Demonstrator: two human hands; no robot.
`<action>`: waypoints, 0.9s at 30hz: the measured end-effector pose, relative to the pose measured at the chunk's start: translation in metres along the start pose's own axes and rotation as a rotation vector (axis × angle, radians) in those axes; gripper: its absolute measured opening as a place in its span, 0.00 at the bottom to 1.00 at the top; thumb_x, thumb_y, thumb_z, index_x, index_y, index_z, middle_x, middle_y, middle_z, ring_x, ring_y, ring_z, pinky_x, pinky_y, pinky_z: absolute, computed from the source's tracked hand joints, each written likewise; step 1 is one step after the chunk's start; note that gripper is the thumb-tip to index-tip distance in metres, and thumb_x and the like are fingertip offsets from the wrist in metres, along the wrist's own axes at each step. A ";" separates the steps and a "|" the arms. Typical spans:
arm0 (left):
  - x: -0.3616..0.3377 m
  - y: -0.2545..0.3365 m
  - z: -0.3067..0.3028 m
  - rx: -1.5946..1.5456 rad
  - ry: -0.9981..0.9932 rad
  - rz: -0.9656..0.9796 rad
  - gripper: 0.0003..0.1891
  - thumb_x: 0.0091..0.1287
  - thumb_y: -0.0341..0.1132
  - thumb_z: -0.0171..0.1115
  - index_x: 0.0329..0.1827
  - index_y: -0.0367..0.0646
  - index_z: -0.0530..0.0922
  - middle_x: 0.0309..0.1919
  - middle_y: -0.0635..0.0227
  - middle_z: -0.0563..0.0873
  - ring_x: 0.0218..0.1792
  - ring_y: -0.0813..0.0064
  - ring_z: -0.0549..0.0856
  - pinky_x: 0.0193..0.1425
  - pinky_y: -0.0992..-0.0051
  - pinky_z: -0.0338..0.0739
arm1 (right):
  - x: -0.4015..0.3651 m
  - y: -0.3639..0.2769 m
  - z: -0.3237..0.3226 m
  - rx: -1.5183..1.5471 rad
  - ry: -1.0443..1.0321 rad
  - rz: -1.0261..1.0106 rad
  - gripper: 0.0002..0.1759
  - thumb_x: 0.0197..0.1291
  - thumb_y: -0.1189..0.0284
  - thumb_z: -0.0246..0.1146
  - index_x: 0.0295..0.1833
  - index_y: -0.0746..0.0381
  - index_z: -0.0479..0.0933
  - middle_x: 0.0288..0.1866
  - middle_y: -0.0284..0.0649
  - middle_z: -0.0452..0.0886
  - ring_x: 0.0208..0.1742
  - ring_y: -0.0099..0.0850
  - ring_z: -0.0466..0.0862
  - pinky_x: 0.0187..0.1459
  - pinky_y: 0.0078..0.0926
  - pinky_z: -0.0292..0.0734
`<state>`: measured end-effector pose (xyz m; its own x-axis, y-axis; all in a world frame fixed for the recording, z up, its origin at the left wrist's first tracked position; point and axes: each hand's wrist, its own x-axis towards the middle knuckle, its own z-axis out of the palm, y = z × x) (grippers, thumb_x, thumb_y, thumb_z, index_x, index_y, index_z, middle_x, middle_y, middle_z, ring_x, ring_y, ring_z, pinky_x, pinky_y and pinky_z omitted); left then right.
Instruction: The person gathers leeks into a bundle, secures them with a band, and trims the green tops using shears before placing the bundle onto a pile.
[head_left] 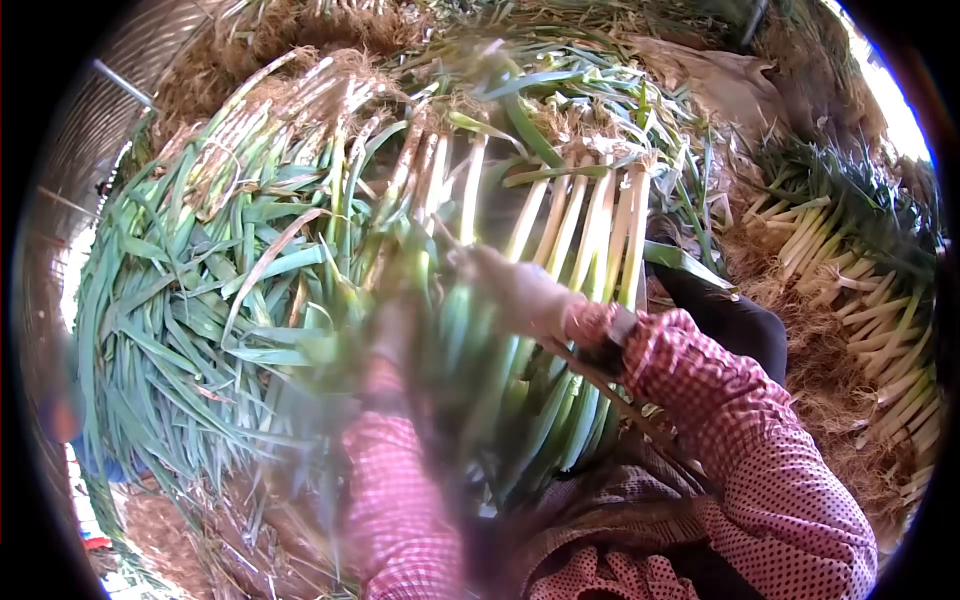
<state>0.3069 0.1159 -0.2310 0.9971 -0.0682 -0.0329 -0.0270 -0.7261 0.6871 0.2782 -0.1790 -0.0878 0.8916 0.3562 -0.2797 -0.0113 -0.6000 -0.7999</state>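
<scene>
1 scallion bunch (590, 230), mid-frame. Long axis runs away from you: white ends far, leaves toward your lap. Your R hand (515, 290) sits on it at mid-length, fingers look wrapped round the stalks, so R is the nearer hand. L hand (390, 345) is lower-left of the bunch, motion-blurred; can't tell if its fingers are clenched or released. Approx 6 white stalks readable, rest smeared. Heaps: 2, left heap (190, 300) big, right heap (850, 270) smaller.

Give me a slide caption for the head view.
Right hand on an onion bundle, left hand blurred beside it, more onions piled around.
</scene>
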 end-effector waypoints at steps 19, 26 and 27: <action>-0.093 0.130 -0.027 0.234 -0.077 0.164 0.13 0.75 0.39 0.54 0.42 0.38 0.82 0.39 0.48 0.86 0.44 0.42 0.86 0.48 0.51 0.78 | -0.087 -0.042 -0.017 -0.028 -0.455 -0.006 0.43 0.56 0.80 0.60 0.80 0.57 0.59 0.49 0.46 0.84 0.40 0.38 0.87 0.42 0.34 0.86; -0.058 0.074 -0.026 0.734 0.346 0.102 0.12 0.65 0.36 0.67 0.50 0.46 0.80 0.47 0.56 0.86 0.48 0.51 0.86 0.53 0.56 0.81 | 0.015 -0.037 -0.008 -0.173 -0.067 -0.005 0.36 0.59 0.80 0.60 0.74 0.58 0.62 0.43 0.51 0.83 0.47 0.47 0.87 0.42 0.43 0.87; -0.053 0.082 -0.025 0.787 0.323 -0.023 0.14 0.64 0.35 0.69 0.50 0.46 0.79 0.48 0.55 0.86 0.48 0.51 0.86 0.52 0.57 0.82 | 0.032 -0.031 -0.012 -0.078 -0.010 0.039 0.36 0.58 0.81 0.61 0.73 0.59 0.62 0.45 0.52 0.83 0.48 0.47 0.87 0.42 0.41 0.89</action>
<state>0.2540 0.0770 -0.1550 0.9662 0.0641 0.2498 0.0713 -0.9973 -0.0197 0.3124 -0.1574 -0.0660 0.8865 0.3386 -0.3155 -0.0102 -0.6672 -0.7448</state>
